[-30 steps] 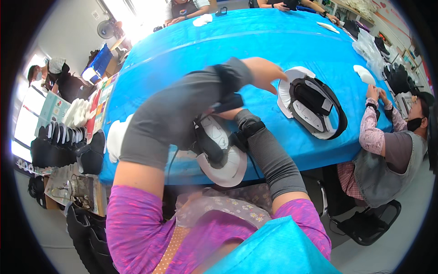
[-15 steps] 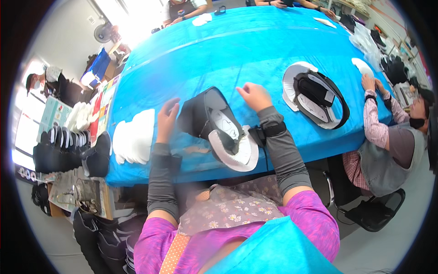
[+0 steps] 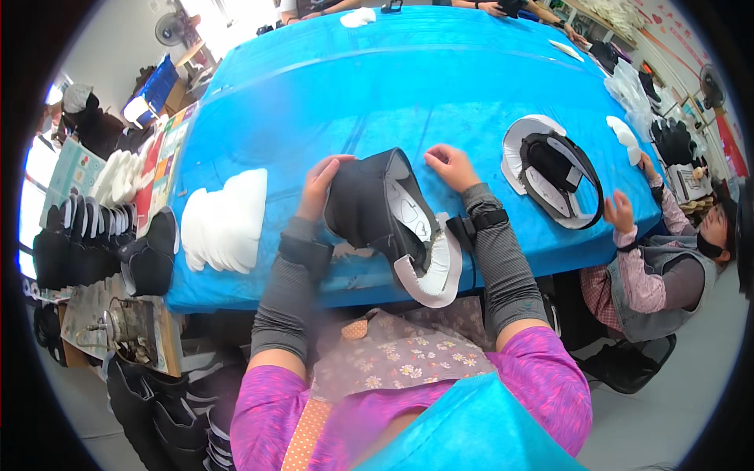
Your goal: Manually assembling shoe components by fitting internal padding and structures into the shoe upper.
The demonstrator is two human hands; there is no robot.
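Noting my left hand, earlier apart, now touches the black upper, grip indeterminable; half-open right hand clear, handling judged one-sided.

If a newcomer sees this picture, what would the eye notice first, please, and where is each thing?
Probably the bright blue table cover, spread across the middle of the view. Near its front edge, a black-and-white boot-shaped piece is between the left hand and the right hand; overlapping white pads lie farther left.
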